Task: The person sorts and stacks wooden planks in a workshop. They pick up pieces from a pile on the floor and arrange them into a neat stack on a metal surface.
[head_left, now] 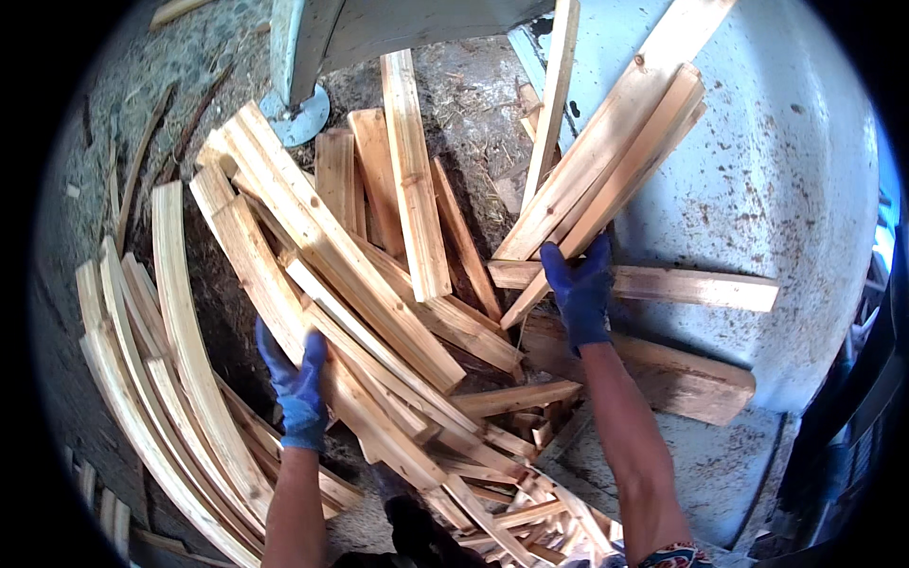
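Long pale wooden planks lie in a loose heap across the middle of the head view. My left hand (296,388), in a blue glove, is closed around the edge of a wooden plank (248,256) on the heap's left side; some fingers are hidden behind the wood. At the right, my blue-gloved right hand (579,295) grips the lower part of another wooden plank (636,175), thumb on one side and fingers on the other. A wider board (592,151) lies alongside that plank, slanting up to the right. Beneath them a short crosswise piece (696,288) rests against the metal.
A worn light-blue metal panel (748,180) fills the right side. A metal leg with a round foot (303,115) stands at the back left. More planks (180,312) are stacked at the left. A thick block (663,374) and several offcuts (530,516) lie near me.
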{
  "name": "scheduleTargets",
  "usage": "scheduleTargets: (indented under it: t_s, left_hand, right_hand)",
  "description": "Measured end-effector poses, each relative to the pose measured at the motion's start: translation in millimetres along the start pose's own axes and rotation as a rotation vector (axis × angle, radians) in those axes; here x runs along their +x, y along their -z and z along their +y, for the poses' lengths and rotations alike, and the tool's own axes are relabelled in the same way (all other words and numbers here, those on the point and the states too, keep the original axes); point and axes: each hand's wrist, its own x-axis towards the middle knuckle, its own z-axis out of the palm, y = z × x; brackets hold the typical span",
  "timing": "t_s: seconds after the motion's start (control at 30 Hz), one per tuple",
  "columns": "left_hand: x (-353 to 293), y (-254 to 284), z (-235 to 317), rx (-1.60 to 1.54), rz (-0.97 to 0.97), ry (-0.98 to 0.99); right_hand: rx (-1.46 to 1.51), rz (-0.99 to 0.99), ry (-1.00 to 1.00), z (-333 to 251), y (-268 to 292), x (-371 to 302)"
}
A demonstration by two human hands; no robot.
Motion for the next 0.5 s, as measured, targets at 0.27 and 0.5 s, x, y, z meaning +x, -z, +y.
scheduleTargets:
  t_s: [0.27, 0.5]
  left_hand:
    - [-3.6, 6.2, 5.6, -0.028, 0.090, 0.012]
    - [11.1, 37.1, -0.1, -0.162, -0.025, 0.373]
  right_hand:
    - [-0.344, -0.286, 0.629, -22.6, 20.6, -54.0]
    - [-0.044, -0.743, 0.486, -19.2, -69.6, -31.5]
